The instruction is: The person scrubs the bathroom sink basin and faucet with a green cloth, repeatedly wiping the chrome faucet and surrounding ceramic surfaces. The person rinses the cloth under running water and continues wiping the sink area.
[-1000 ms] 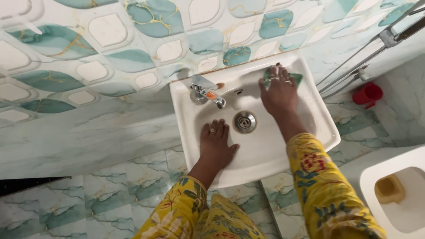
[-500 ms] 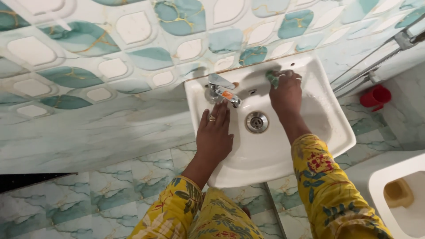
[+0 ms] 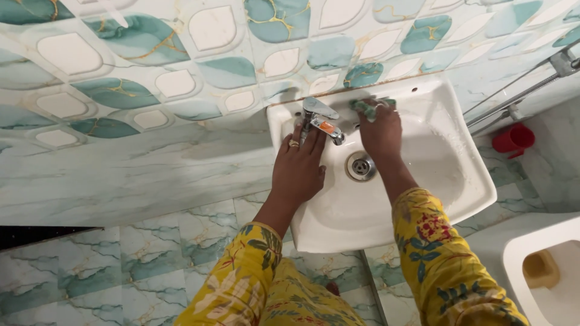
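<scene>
On the far left we saw the wall of teal and white leaf-patterned tiles (image 3: 121, 90) running down to a marbled floor (image 3: 121, 265). Moving right, our left hand (image 3: 297, 169) lay palm down on the left side of the white washbasin (image 3: 447, 181), fingers straight and close together, holding nothing, a ring on one finger, the fingertips touching the base of the chrome tap (image 3: 321, 124). The tap stood at the back left of the basin, its spout reaching toward the bowl. The drain (image 3: 360, 165) sat in the bowl between our two hands. Just right of the tap, our right hand (image 3: 380, 136) pressed on a green scrubbing cloth (image 3: 367, 107), fingers curled and clamped down over it; the cloth lay on the basin's back ledge, close beside the tap and near the wall. Both our forearms wore yellow floral sleeves (image 3: 435, 253). Further right, metal pipes (image 3: 513, 99) ran slantwise along the wall, a red mug (image 3: 513, 139) stood on the floor beyond the basin, and a white toilet (image 3: 544, 271) showed at the lower right corner.
</scene>
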